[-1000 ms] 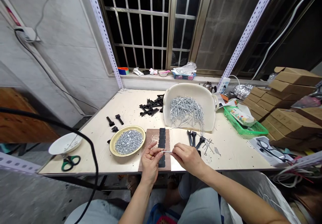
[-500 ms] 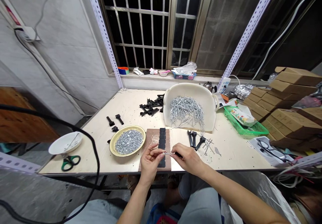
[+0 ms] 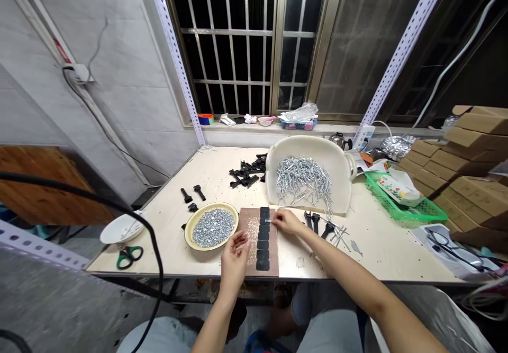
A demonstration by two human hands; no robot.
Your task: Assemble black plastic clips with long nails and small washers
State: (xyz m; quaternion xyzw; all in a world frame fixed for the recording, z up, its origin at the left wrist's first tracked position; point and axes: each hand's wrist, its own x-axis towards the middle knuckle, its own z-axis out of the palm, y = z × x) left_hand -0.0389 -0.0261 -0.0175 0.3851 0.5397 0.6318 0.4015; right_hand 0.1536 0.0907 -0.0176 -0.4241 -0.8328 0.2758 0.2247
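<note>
My right hand (image 3: 287, 221) is closed in a pinch at the upper part of a row of black flat pads (image 3: 263, 245). A small silvery metal piece (image 3: 268, 220) sticks out from its fingertips over the pads; its other end is hidden. The pads lie on a brown board (image 3: 273, 264) sprinkled with pale specks. Over the board's left side is my left hand (image 3: 235, 255), loosely curled, fingers apart, nothing visible in them. Beside it stands a yellow-rimmed bowl (image 3: 190, 242) of small silvery metal parts (image 3: 214, 227).
Behind, a cream tray (image 3: 341, 183) holds long thin metal pins (image 3: 301, 175). Black plastic parts (image 3: 248, 172) lie in a heap left of it, others (image 3: 316, 220) near my right forearm. Green-handled scissors (image 3: 129, 256) and a white dish (image 3: 115, 231) are at left, a green basket (image 3: 420, 215) at right.
My hands have parted. The right went forward to the upper pads with a silvery piece at its fingertips; the left loosened its pinch and stays nearer me. The camera view has shifted slightly.
</note>
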